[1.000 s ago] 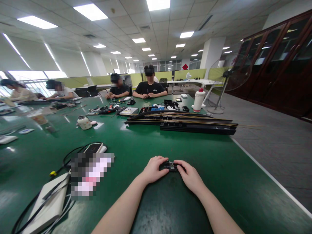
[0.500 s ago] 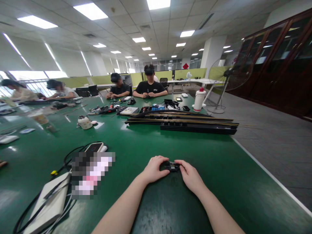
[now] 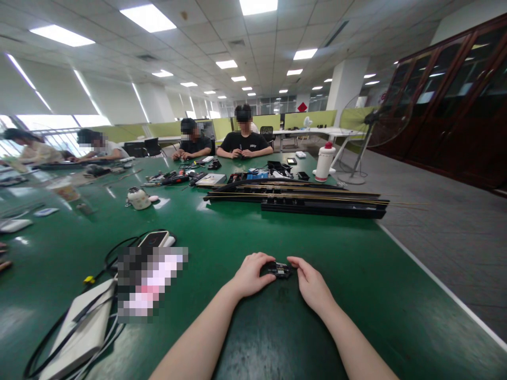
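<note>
A small black part (image 3: 282, 270) with metallic bits on its upper face lies low over the green table (image 3: 222, 232), in front of me. My left hand (image 3: 253, 274) grips its left end, with the thumb on the near side and the fingers on the far side. At the right end of the part is my right hand (image 3: 311, 282), its fingers stretched toward it and a narrow gap showing between. What exactly the black part is, I cannot make out.
On the left lie a phone (image 3: 154, 240), a white box (image 3: 77, 327) and black cables. Beyond my hands are long black rails (image 3: 322, 208) with thin rods. A white bottle (image 3: 325, 162) stands at the right edge; people (image 3: 243, 140) sit opposite.
My right hand has drawn slightly away to the right from the black part. My left hand keeps its hold in the same place.
</note>
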`<state>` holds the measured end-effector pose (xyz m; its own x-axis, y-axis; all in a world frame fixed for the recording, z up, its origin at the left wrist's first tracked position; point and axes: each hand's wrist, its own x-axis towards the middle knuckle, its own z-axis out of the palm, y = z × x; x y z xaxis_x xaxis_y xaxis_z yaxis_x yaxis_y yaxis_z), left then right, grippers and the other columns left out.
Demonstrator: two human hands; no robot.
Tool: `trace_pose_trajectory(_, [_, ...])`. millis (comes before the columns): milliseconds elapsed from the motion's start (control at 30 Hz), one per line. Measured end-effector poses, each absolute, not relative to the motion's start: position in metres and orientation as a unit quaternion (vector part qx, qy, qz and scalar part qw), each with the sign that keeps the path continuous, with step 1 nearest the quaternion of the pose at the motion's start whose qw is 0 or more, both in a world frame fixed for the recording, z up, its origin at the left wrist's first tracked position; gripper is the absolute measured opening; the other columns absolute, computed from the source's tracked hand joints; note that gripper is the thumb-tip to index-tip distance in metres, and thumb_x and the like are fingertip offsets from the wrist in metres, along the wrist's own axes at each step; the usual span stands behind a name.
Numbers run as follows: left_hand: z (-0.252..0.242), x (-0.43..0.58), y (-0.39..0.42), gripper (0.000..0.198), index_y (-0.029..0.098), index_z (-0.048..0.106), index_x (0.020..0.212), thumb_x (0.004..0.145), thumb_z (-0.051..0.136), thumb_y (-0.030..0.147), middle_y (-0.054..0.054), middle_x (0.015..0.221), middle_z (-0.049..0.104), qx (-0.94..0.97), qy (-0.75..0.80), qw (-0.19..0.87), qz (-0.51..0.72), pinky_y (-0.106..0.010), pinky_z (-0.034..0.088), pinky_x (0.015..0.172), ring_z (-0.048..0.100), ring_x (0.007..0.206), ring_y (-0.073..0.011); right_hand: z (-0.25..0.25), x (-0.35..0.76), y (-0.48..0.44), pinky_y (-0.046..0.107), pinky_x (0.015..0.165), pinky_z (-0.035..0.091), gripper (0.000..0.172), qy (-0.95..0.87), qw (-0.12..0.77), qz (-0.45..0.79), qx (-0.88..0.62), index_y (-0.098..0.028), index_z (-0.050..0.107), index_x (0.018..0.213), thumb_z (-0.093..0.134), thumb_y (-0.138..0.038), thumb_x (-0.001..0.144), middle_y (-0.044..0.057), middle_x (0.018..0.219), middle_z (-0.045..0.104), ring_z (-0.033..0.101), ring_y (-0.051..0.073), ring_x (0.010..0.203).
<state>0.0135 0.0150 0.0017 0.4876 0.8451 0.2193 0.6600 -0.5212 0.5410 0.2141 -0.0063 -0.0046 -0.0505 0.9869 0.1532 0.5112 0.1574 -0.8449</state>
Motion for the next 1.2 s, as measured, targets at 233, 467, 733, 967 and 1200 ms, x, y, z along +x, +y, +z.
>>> trace_pose_trajectory(233, [-0.0004,0.0129,0.0152,0.040,0.024,0.055,0.116,0.078,0.063,0.032,-0.005,0.111,0.059,0.839,0.450,0.197,0.232,-0.038,0.038,0.093,0.052,0.104,-0.0239,-0.0028,0.2136,-0.0072,0.035,0.094,0.044,0.038,-0.653,0.387,0.308,-0.573,-0.020,0.061,0.106,0.035,-0.014,0.079,0.005,0.108,0.066,0.061,0.017,0.101])
trace_pose_trajectory(467, [0.0003,0.0139,0.0150,0.038,0.023,0.055,0.118,0.081,0.059,0.032,-0.005,0.111,0.060,0.839,0.452,0.194,0.232,-0.037,0.039,0.093,0.052,0.103,-0.0231,-0.0014,0.2144,-0.0081,0.035,0.095,0.044,0.039,-0.660,0.377,0.308,-0.572,-0.017,0.061,0.108,0.034,-0.015,0.080,0.007,0.109,0.066,0.061,0.018,0.102])
trace_pose_trajectory(733, [-0.0008,0.0136,0.0148,0.038,0.022,0.055,0.119,0.082,0.058,0.033,-0.006,0.112,0.059,0.839,0.453,0.195,0.230,-0.037,0.038,0.094,0.051,0.105,-0.0231,0.0011,0.2134,-0.0085,0.035,0.095,0.044,0.039,-0.658,0.370,0.310,-0.578,-0.019,0.061,0.107,0.034,-0.014,0.079,0.005,0.108,0.066,0.061,0.017,0.102])
trace_pose_trajectory(967, [-0.0022,0.0134,0.0151,0.042,0.022,0.054,0.119,0.078,0.062,0.032,-0.006,0.112,0.059,0.833,0.457,0.202,0.238,-0.038,0.038,0.094,0.051,0.105,-0.0239,0.0001,0.2136,-0.0084,0.034,0.094,0.045,0.038,-0.656,0.377,0.308,-0.576,-0.020,0.062,0.106,0.035,-0.015,0.079,0.005,0.107,0.067,0.061,0.016,0.101])
trace_pose_trajectory(1200, [0.0008,0.0140,0.0143,0.040,0.023,0.056,0.114,0.077,0.064,0.033,-0.006,0.111,0.059,0.834,0.453,0.204,0.240,-0.038,0.039,0.093,0.052,0.104,-0.0245,-0.0003,0.2134,-0.0082,0.034,0.094,0.045,0.037,-0.653,0.382,0.310,-0.575,-0.021,0.063,0.104,0.036,-0.016,0.079,0.004,0.106,0.068,0.062,0.016,0.100])
